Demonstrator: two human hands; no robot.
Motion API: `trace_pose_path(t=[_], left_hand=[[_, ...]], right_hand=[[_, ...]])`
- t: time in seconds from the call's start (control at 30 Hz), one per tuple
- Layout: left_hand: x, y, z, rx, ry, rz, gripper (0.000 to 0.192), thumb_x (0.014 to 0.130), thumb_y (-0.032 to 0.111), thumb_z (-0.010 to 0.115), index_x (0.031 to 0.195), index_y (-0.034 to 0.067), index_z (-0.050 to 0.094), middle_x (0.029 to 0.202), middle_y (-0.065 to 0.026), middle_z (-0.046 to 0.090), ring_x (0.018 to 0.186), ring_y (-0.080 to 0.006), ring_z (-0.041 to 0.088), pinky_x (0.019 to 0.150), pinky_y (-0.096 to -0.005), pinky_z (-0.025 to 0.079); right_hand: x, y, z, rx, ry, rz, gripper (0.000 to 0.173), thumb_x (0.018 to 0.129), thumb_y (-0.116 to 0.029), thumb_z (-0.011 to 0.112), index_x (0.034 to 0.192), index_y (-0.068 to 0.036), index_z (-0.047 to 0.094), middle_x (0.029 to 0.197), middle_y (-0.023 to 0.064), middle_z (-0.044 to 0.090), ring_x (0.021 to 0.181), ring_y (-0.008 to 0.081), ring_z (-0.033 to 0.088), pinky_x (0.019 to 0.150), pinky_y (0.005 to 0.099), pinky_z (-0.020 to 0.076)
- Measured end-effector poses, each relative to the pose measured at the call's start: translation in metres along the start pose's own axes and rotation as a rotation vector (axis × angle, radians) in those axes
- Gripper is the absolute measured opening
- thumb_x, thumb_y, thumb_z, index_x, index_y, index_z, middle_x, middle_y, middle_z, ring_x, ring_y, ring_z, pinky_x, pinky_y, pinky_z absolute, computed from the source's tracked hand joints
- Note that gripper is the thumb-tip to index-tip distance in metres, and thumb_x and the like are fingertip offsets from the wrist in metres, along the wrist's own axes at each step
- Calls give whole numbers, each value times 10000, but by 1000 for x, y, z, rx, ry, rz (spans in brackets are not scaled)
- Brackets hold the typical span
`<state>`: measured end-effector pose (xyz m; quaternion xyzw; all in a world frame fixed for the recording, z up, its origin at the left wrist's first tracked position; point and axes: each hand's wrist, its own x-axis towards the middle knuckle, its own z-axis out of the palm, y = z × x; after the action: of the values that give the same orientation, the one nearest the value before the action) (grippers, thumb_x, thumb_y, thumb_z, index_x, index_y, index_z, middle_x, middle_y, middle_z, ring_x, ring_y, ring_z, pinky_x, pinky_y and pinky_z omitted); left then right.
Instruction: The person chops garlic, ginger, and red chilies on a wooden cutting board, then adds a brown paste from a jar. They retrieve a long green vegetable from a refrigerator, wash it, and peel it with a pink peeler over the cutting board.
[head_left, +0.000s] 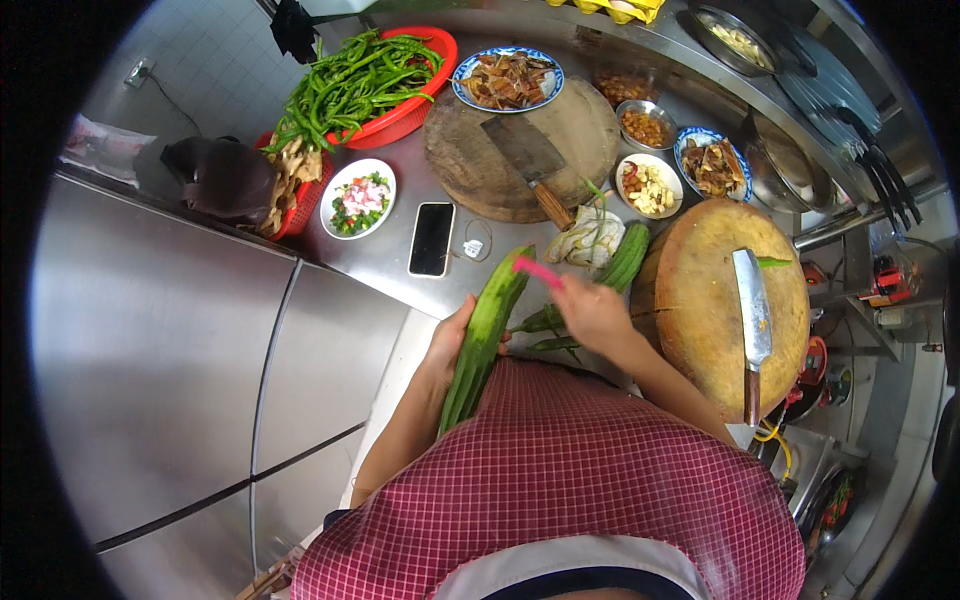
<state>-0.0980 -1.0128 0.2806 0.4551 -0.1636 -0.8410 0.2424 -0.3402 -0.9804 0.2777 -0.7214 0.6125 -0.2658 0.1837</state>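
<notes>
A long ridged green gourd (486, 330) slants up from my apron, with my left hand (450, 337) wrapped around its side; part of its upper surface looks pale and peeled. My right hand (596, 315) grips a pink-handled peeler (537, 271), whose far end is at the gourd's upper part. The peeler's head is blurred. Behind my right hand, another ridged gourd (627, 256) lies on the steel counter (382, 266), beside a crumpled pale cloth (589, 238). Smaller green pieces (555, 343) lie under my right forearm's side.
A cleaver (525, 150) rests on the rear round chopping board (465, 165); a knife (752, 322) lies on the right-hand block (697, 300). A phone (431, 240), a bowl of chopped vegetables (358, 199) and a red basket (405, 116) of green peppers (352, 82) stand left.
</notes>
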Motion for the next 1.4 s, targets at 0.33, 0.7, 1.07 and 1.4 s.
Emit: trace_pose_path(t=[0.33,0.7,1.07,1.4], left_hand=[[-13,-7,10,99,27,83,566,1017,486,430,1308,10,524,1019,-147,673,849,-248,676,733,-349,574],[-22,-1,14,187,81,155,511,1040,413,422,1350,15,506,1004,-145,663,804,-203,661,711,-310,549],[-18,0,8,90,89,109,554,1018,486,434,1273,11,561,997,-146,666,770,-212,663,685,-319,556],[-16,1,17,205,146,250,548,1015,497,437,1230,16,586,948,-118,671,798,-220,671,668,-327,569]], right_hand=[[21,16,15,52,-36,131,255,1000,-286,491,960,-42,554,709,197,636,606,393,637,552,504,504],[18,-12,-10,113,-188,88,242,992,-254,516,993,-15,558,743,246,622,710,465,608,626,514,464],[6,-11,-4,143,14,22,282,981,-302,527,925,-26,547,733,195,644,595,399,627,493,469,481],[11,-25,-2,-26,136,-8,250,966,-282,560,886,-48,528,665,163,626,556,370,631,484,486,485]])
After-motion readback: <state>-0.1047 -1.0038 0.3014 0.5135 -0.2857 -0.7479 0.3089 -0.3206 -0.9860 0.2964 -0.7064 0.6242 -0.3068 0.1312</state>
